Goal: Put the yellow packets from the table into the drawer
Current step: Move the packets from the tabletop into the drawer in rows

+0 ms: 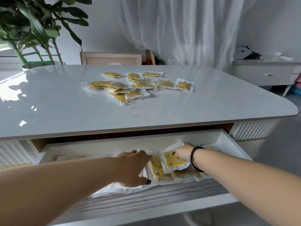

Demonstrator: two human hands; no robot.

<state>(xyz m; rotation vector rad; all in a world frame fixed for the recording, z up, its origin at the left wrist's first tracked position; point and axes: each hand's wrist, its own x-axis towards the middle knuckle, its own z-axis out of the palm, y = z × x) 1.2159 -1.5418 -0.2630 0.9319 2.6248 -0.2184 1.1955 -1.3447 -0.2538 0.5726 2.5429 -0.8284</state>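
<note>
Several yellow packets (135,86) with white edges lie scattered on the middle of the glossy white table (65,103). Below its front edge a white drawer (228,141) stands pulled out. More yellow packets (158,167) lie inside it. My left hand (135,167) rests palm down over the packets in the drawer, its fingers on white packet edges. My right hand (183,153), with a dark bead bracelet on the wrist, is closed on a yellow packet (172,161) with star prints inside the drawer.
A large potted plant (35,30) stands behind the table's far left corner. A framed board (110,58) leans behind the table. White curtains (187,26) hang at the back. A low sideboard (263,74) with clutter stands at the right.
</note>
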